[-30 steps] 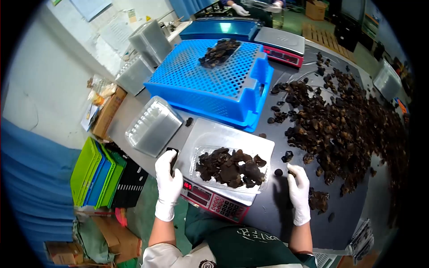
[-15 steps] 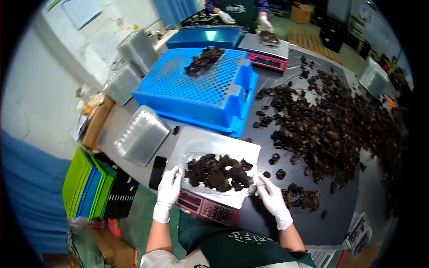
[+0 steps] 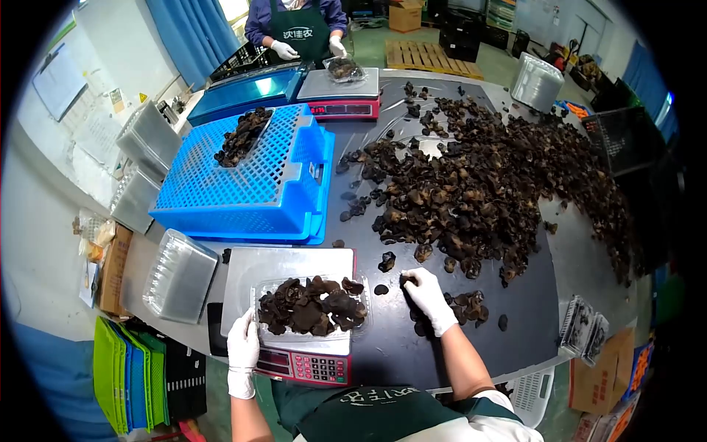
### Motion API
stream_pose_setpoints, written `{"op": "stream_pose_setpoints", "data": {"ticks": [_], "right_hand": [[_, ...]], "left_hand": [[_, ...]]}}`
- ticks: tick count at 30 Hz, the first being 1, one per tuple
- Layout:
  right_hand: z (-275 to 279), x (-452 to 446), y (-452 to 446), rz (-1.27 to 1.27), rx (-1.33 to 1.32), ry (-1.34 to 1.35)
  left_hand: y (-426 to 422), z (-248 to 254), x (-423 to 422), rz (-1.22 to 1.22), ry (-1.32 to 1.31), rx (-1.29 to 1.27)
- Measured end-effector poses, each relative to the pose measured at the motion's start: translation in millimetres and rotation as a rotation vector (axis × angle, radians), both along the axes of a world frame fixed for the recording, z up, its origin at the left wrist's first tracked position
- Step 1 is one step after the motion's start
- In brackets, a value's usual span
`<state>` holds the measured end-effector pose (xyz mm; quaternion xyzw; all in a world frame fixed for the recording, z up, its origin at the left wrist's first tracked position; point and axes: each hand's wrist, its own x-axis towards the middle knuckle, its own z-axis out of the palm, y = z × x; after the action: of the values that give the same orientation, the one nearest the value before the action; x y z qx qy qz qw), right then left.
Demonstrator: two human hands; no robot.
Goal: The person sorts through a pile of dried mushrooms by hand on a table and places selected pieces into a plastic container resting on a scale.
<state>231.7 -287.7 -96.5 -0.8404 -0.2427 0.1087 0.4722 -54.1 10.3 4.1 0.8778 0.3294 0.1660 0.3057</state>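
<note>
A clear plastic tray (image 3: 366,318) with dark wood ear mushrooms (image 3: 309,308) in it rests on a red digital scale (image 3: 302,259). At the tray's left edge is my gloved left hand (image 3: 243,348), its fingers closed on the rim. To the right of the scale, my gloved right hand (image 3: 428,300) reaches over the dark tabletop. Its fingers are pinched together around a dark wood ear piece (image 3: 406,279). Close to that hand lie a small group of wood ears (image 3: 468,308) and a few single pieces.
A large wood ear heap (image 3: 471,191) covers the table's right side. An upturned blue crate (image 3: 221,184) bears a filled tray. Empty clear trays (image 3: 180,276) are stacked left. Across the table, a gloved co-worker (image 3: 298,33) stands behind another scale (image 3: 339,85) holding a filled tray.
My right hand has left the tray's right edge and moved right to the loose wood ears, pinching a piece. My left hand stays by the tray. The view has turned rightward.
</note>
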Motion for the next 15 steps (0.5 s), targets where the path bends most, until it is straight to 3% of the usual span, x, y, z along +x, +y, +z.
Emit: {"op": "stream_pose_setpoints", "data": {"ticks": [2,5,8,10,12,15], "right_hand": [[36.5,-4.8,3.7,-0.060,0.102,0.342],[79.4,-33.0,24.0,0.086,0.286,0.339],[102.7,-43.2,52.3,0.374,0.323,-0.304],[113.6,-49.6,73.1,0.349,0.248,-0.518],[112.7,-50.2,80.2,0.323,0.240,-0.538],[106.4,-35.2,69.4,0.299,0.356,-0.295]], "left_hand": [[-1.3,-2.3,2.2,-0.003,-0.011,0.023],[-0.4,-5.0,3.6,0.004,0.024,0.036],[-1.8,-5.3,2.0,0.021,0.028,0.027],[-4.6,-1.5,4.5,0.031,0.018,0.037],[-4.9,4.8,4.1,0.071,0.069,0.019],[3.5,2.3,-6.7,0.135,-0.012,-0.012]]}}
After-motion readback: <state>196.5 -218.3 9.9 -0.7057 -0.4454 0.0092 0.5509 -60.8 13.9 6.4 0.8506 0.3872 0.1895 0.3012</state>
